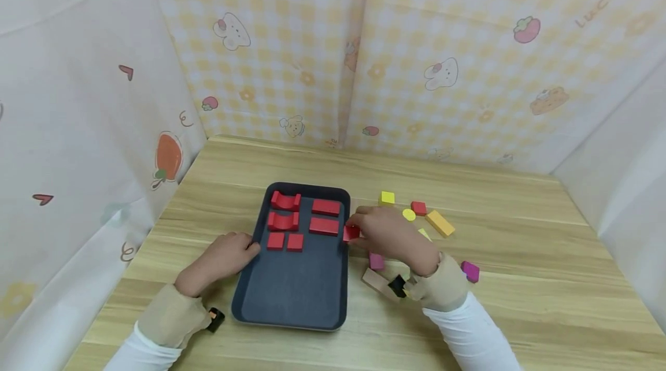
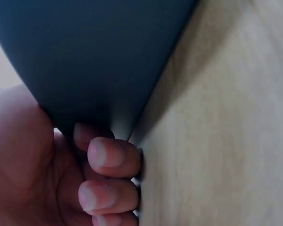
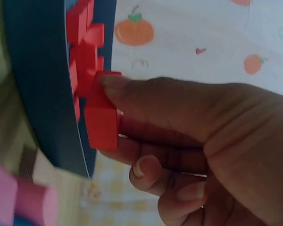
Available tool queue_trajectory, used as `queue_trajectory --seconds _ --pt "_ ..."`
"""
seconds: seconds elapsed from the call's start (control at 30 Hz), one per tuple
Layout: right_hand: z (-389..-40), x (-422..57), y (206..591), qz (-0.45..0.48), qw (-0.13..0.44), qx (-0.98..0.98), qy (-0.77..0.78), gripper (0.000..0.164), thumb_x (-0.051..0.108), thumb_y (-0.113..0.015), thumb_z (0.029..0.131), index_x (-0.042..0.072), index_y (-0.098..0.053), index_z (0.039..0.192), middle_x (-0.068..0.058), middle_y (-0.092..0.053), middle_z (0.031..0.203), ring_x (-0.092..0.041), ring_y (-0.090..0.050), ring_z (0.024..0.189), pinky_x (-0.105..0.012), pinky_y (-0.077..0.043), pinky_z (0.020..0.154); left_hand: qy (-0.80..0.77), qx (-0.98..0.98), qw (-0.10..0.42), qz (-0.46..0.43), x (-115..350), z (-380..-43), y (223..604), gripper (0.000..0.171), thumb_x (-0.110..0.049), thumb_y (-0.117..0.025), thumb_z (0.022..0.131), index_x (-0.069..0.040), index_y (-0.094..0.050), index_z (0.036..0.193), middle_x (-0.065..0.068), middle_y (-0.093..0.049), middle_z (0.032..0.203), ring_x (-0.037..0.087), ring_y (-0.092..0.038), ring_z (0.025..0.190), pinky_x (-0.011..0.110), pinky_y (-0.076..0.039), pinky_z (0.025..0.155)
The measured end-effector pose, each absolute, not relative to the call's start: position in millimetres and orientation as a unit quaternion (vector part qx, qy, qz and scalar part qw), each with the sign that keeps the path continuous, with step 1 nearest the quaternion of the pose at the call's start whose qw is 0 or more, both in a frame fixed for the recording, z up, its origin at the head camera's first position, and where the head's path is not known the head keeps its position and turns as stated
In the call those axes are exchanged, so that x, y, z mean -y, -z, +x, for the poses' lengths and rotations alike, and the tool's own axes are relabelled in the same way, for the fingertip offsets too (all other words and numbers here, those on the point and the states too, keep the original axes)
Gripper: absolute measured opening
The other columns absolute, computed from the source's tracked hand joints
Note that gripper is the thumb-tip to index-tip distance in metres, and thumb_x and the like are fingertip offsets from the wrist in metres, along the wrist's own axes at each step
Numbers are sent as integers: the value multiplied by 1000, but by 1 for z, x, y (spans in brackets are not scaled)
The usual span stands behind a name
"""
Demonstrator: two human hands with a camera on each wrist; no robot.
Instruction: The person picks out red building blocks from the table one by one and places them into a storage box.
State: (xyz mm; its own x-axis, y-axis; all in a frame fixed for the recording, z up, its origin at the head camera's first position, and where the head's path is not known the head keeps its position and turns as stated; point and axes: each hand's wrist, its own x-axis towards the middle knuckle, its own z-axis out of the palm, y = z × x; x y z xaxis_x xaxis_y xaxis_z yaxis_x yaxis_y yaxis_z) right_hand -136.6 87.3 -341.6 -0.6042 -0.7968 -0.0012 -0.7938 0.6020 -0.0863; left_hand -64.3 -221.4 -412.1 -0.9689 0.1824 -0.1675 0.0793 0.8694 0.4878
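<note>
My right hand (image 1: 387, 235) pinches a red block (image 3: 101, 117) between thumb and fingers, over the right rim of a dark tray (image 1: 291, 296). In the right wrist view the block overlaps the tray's wall. At the tray's left side my left hand (image 1: 224, 258) grips the edge. Its thumb lies at the rim and its curled fingertips (image 2: 108, 157) press against the outer wall near the table. Inside the tray sit two red arched blocks (image 1: 285, 201), two red oblong blocks (image 1: 324, 226) and two small red square blocks (image 1: 295, 242), all toward the far half.
Right of the tray lie loose blocks: a yellow cube (image 1: 387, 198), a yellow round (image 1: 409, 215), a red block (image 1: 418, 208), an orange oblong (image 1: 440, 223), a purple block (image 1: 470, 271) and a plain wooden block (image 1: 378, 283). A patterned curtain (image 1: 312, 70) stands behind the table.
</note>
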Motion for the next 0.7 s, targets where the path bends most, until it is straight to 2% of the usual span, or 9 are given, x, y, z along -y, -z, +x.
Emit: queue_trajectory --seconds 0.17,0.43,0.7 --pt "-135 -72 349 -452 13 -892 22 31 39 -71 77 16 -68 97 5 -58 81 -7 -46 62 -21 -41 53 -245 -961 103 73 221 -64 413 38 -18 -43 92 -15 -42 54 0 -40 51 14 -37 44 29 -32 45" --pt "-138 -47 365 -470 4 -882 18 26 42 -66 80 20 -68 92 7 -54 73 -6 -45 59 -22 -38 51 -244 -962 101 71 222 -64 413 37 -19 -43 91 -15 -42 55 -1 -40 51 14 -37 44 29 -32 45" --pt "-137 -33 378 -480 23 -876 42 30 41 -66 81 17 -69 99 5 -60 81 -4 -47 64 -19 -42 54 -244 -962 97 74 222 -65 415 38 -18 -43 91 -16 -41 53 -1 -39 50 13 -36 43 28 -31 45"
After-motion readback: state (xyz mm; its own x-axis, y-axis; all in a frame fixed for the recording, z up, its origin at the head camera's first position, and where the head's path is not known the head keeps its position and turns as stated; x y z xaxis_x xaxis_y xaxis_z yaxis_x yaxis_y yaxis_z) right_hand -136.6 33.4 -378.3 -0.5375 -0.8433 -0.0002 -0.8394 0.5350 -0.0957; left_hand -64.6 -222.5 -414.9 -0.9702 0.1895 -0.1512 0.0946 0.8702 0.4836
